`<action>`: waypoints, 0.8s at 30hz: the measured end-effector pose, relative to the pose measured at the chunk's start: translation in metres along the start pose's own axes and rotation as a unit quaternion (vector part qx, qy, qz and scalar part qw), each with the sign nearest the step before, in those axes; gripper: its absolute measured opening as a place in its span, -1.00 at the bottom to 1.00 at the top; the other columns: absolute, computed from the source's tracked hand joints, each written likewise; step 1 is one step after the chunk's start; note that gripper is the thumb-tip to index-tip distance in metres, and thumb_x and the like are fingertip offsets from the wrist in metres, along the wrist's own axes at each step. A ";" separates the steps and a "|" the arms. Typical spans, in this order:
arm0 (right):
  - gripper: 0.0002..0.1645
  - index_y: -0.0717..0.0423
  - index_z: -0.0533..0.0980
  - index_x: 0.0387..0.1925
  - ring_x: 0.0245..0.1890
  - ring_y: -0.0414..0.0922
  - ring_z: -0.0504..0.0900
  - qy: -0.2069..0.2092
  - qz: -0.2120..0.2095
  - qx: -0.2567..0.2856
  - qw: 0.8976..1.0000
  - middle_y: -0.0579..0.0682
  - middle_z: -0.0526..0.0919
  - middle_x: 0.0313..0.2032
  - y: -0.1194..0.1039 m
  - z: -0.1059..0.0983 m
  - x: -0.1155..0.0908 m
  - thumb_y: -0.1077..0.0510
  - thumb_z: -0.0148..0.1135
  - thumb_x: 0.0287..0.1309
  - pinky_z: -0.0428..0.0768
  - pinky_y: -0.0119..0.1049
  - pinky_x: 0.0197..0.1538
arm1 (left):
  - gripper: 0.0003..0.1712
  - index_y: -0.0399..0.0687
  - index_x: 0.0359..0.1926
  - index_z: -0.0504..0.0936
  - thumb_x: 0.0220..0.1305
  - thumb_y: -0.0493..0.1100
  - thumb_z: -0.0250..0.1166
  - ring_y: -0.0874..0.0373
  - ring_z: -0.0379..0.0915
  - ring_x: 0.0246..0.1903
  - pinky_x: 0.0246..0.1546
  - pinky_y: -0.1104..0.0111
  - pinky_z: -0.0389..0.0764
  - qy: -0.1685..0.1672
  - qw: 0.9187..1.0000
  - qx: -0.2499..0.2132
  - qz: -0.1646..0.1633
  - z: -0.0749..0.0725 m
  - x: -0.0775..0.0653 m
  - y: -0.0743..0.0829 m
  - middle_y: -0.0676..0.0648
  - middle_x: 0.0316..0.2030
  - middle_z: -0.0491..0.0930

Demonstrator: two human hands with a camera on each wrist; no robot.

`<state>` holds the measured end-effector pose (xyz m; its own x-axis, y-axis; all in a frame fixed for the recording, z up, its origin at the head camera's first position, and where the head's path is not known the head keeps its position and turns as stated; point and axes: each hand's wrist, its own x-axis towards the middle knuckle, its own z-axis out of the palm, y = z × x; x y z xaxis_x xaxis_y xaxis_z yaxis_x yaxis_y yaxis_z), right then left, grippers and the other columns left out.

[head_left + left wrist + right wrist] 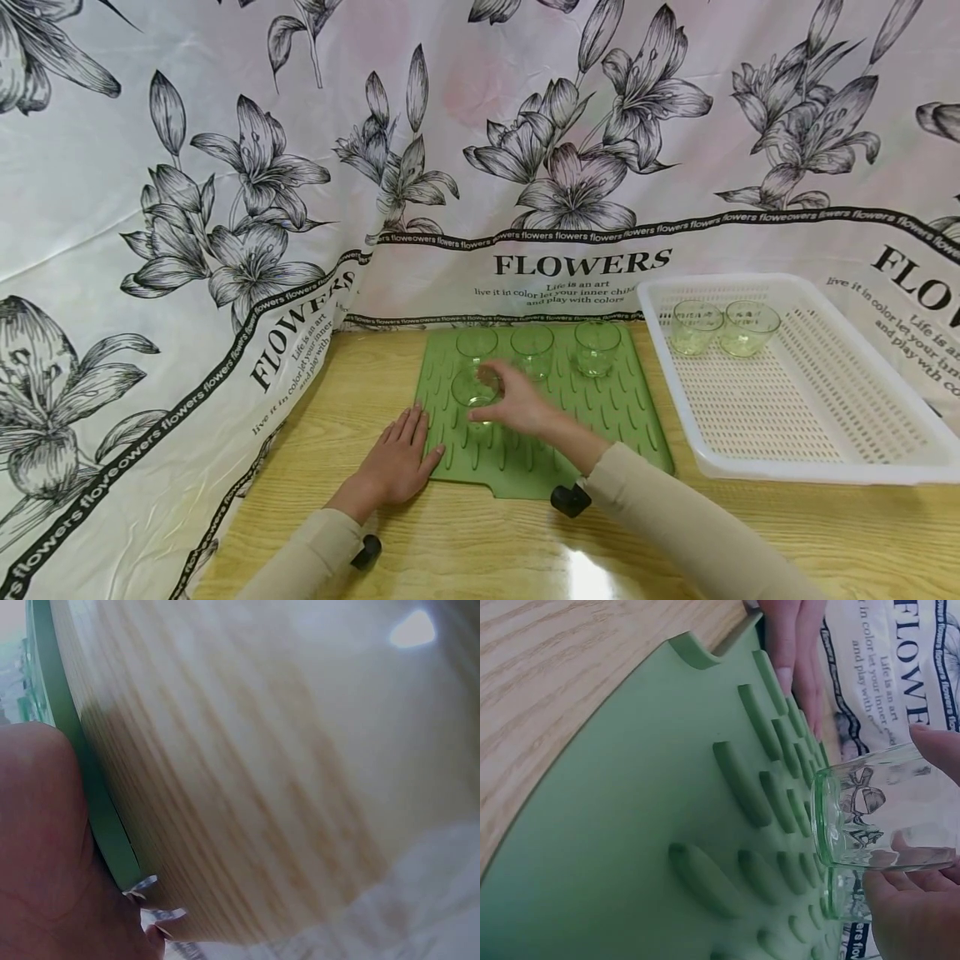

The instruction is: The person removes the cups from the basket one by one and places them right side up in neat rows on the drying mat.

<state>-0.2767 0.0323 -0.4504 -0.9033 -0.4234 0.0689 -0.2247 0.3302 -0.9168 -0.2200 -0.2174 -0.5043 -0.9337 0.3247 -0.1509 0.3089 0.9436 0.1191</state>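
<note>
My right hand (pixel 517 404) has its thumb and fingers around a clear, green-tinted drinking glass (pixel 885 814) at the near left of the green ridged drying mat (pixel 525 450). In the right wrist view the thumb (pixel 937 750) is on one side of this glass and the fingers on the other; its base is at the mat. Flat, with fingers straight, my left hand (pixel 397 458) rests at the mat's left edge. Three more glasses stand in a row along the mat's far side: left (pixel 476 340), middle (pixel 532 346) and right (pixel 597 346).
To the right of the mat is a white perforated plastic basket (pixel 712 462). Two similar glasses stand in its far left corner, one (pixel 696 327) beside the other (pixel 750 327). Flower-printed cloth (pixel 420 283) hangs behind and left of the wooden table (pixel 495 542).
</note>
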 end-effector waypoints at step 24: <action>0.04 0.21 0.24 0.50 0.34 0.20 0.43 -0.018 0.015 -0.007 1.000 0.20 0.47 0.34 0.000 0.010 -0.001 0.11 0.59 0.09 0.48 0.15 0.30 | -0.14 -0.28 0.62 -0.08 0.65 0.25 -0.24 -0.22 -0.27 0.60 0.53 -0.11 -0.04 -0.014 1.000 -0.009 -0.009 -0.010 -0.003 0.006 -0.26 0.62 -0.23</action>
<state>-0.2718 0.0245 -0.4548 -0.8962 -0.4428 0.0270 -0.2033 0.3557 -0.9122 -0.2176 -0.2133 -0.4936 -0.9335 0.3096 -0.1809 0.2884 0.9481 0.1341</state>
